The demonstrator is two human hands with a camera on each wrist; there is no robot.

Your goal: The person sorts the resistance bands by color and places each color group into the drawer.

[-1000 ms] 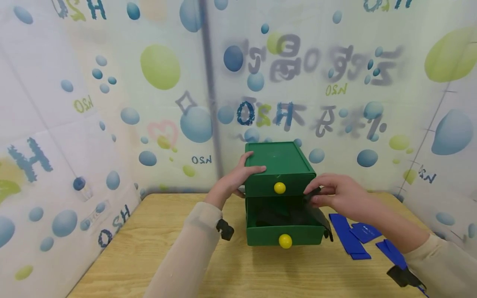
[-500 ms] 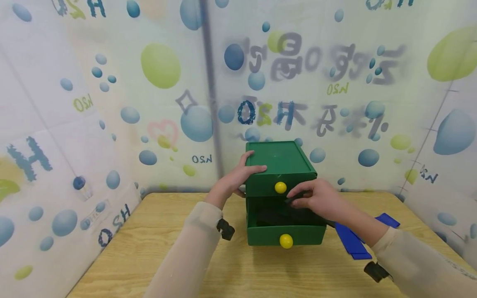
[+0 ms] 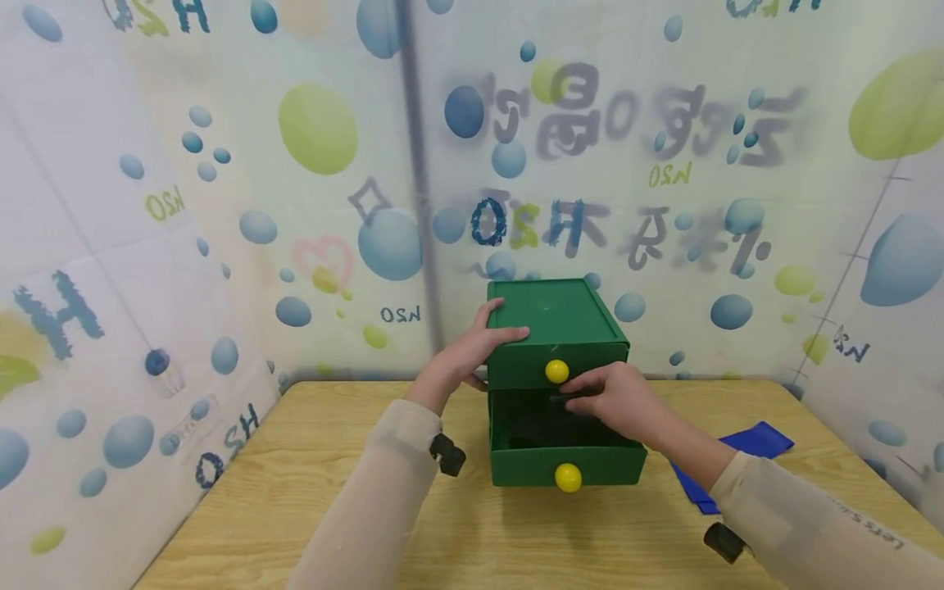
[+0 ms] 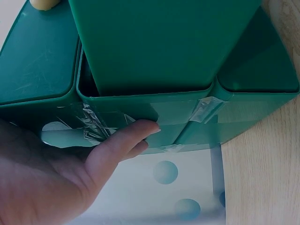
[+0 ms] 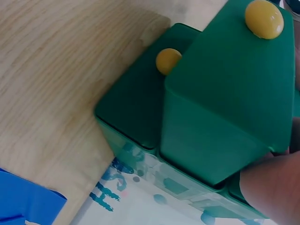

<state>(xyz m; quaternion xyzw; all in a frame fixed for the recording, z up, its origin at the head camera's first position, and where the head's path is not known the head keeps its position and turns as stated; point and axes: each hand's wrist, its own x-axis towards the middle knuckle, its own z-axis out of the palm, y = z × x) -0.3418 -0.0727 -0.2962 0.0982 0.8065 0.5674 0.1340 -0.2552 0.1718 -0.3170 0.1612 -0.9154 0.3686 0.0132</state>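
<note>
A green drawer cabinet (image 3: 549,311) with yellow knobs stands on the table, one lower drawer (image 3: 516,469) pulled out. My left hand (image 3: 465,356) holds the cabinet's upper left corner, with digits on its top and others down its side. In the head view my right hand (image 3: 623,401) is over the drawer's right side, thumb and forefinger pinching a limp black strip (image 3: 562,401). Much of the strip is lost in the drawer's dark interior, so its exact kind cannot be told. The right wrist view shows the drawer's outer wall (image 5: 211,136), which hides the fingertips.
Folded blue cloth pieces (image 3: 760,440) lie on the table (image 3: 295,492) right of the cabinet, partly covered by the right forearm. A patterned white curtain (image 3: 317,229) hangs behind. The drawer's upper knob (image 3: 556,371) is close to the right fingers.
My right hand has moved left and slightly down into the drawer opening. The black strip's end, earlier hanging over the drawer's right edge, is no longer visible there. The left hand stays put.
</note>
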